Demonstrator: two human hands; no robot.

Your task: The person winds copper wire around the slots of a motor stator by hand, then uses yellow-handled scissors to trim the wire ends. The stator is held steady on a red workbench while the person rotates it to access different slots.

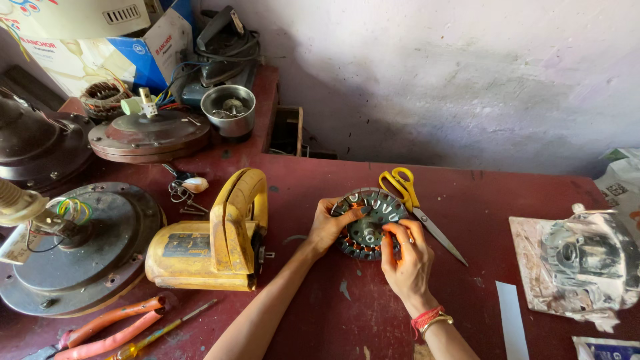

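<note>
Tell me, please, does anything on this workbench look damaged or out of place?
Nothing looks damaged. The red table is chipped and cluttered; both hands, left hand and right hand, hold a round motor stator beside yellow-handled scissors.

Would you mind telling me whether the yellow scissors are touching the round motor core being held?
Cannot tell. In the head view the scissors lie right beside the motor core, with no clear gap or contact visible at its edge.

Red desk [520,200], items laid out: yellow-handled scissors [417,207] at centre; yellow power tool [213,243] to the left; orange-handled pliers [107,327] near the front edge; fan motor housings [80,250] stacked at far left; steel bowl [229,107] and cardboard box [100,40] at the back.
</note>
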